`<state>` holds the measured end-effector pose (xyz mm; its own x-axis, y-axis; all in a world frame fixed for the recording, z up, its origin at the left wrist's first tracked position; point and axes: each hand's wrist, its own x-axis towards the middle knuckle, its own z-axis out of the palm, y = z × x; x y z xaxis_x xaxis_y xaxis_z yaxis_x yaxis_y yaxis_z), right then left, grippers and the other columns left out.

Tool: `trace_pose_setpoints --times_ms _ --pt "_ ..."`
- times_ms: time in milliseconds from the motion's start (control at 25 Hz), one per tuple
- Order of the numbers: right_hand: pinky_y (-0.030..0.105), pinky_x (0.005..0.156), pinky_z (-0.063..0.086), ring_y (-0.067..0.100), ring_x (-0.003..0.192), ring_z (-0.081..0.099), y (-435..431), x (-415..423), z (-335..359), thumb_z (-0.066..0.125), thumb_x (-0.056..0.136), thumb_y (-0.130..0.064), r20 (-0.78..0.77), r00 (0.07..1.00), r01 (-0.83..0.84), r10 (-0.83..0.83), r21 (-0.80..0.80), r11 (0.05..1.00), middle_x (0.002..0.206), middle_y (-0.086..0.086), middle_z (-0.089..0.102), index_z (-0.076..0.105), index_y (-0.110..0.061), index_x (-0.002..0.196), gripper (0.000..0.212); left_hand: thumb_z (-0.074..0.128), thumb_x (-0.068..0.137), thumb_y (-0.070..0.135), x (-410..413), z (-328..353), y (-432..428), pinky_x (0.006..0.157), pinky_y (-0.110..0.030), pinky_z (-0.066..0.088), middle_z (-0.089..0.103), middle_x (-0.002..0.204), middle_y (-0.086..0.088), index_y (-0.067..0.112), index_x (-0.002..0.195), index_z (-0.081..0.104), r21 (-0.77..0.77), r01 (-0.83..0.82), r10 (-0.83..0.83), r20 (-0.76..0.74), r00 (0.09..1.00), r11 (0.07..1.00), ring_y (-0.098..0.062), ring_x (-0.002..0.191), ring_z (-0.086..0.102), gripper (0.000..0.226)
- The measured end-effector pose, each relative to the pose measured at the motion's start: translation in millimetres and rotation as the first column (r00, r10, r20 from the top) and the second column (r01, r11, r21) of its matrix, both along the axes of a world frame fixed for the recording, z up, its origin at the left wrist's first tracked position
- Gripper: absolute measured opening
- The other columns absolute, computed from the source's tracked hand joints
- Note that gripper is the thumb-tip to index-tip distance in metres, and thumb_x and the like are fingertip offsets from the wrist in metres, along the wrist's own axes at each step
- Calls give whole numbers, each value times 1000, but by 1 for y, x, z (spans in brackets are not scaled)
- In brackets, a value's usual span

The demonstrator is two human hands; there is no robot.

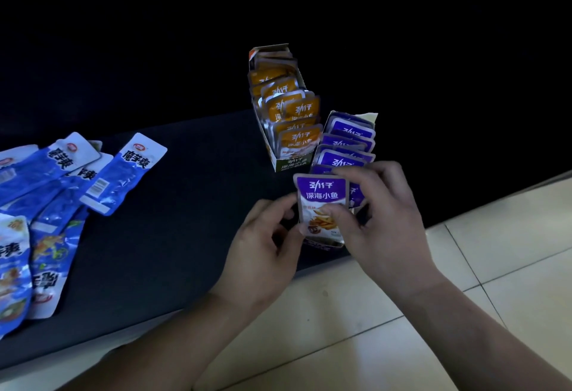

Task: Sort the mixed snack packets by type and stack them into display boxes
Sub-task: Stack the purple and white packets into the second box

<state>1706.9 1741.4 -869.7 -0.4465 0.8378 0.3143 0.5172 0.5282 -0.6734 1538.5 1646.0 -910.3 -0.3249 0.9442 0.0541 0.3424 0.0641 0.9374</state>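
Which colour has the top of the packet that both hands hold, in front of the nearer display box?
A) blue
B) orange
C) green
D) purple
D: the held packet, pinched between the left hand and the right hand, has a purple top, matching the row of packets standing in the box behind it.

We seem to be somewhere dim and indoors, shop-like at most: a dark table [192, 205] over pale floor tiles [464, 251], retail display boxes [291, 164] (orange and purple stock), and loose blue packets [62, 180].
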Motion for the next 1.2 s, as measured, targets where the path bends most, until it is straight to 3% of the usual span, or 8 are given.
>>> trace_pose_setpoints --times_ms 160,320,560,760,880,1000,1120,1200 --pt "38 83 64 12 140 45 -2 5 1 76 90 -19 -83 996 -47 40 -77 996 142 0 45 58 -19 140 53 65 100 22 1 8 9 71 -25 59 54 118 11 22 149 52 112 -9 13 -37 999 994 -15 93 67 50" --pt "44 77 62 20 124 56 -6 16 0 78 86 -30 55 996 69 -75 112 991 131 3 51 61 -20 132 50 73 94 15 1 6 13 67 -20 56 54 121 11 21 146 55 112 12 -5 -67 998 994 -12 89 67 55" --pt "36 75 63 11 113 63 5 10 -4 86 79 -23 -120 987 90 -104 -119 989 126 -2 50 61 -15 115 45 72 94 14 3 3 11 67 -22 58 55 119 16 29 145 55 108 6 -7 10 1000 994 -16 93 68 55" --pt "24 76 53 5 100 58 -5 18 -14 90 70 -41 71 965 260 -252 -143 955 125 -8 51 53 -27 137 78 71 94 8 6 -1 3 75 -25 61 53 118 16 33 147 50 115 21 -20 -5 1000 993 -16 101 66 62" --pt "34 92 56 5 118 58 -14 17 -20 79 78 -54 98 964 263 -246 -248 932 135 -8 55 41 -30 153 87 70 95 11 3 5 0 78 -18 58 53 126 13 24 152 46 138 17 -10 -52 999 990 -15 112 62 63" --pt "45 104 53 10 136 52 -30 6 -24 71 91 -43 -112 982 92 -154 -430 898 149 -11 50 14 -37 162 92 67 97 10 3 14 -3 91 -12 51 48 143 9 21 158 37 175 82 -63 -111 992 981 -14 135 50 69" --pt "38 104 54 12 142 47 -36 -2 -20 65 98 -15 -213 975 -37 -56 -409 912 159 -12 39 4 -44 162 93 63 101 11 8 17 -2 98 -27 56 42 154 8 21 159 34 166 152 -140 -81 987 974 -17 143 45 66" --pt "37 108 52 10 152 30 -38 -6 -22 61 101 -17 -157 987 -23 -32 -337 941 168 -13 21 4 -44 162 88 58 103 22 10 15 -2 98 -32 57 41 156 9 22 160 33 144 154 -137 -121 983 978 -17 143 45 62"
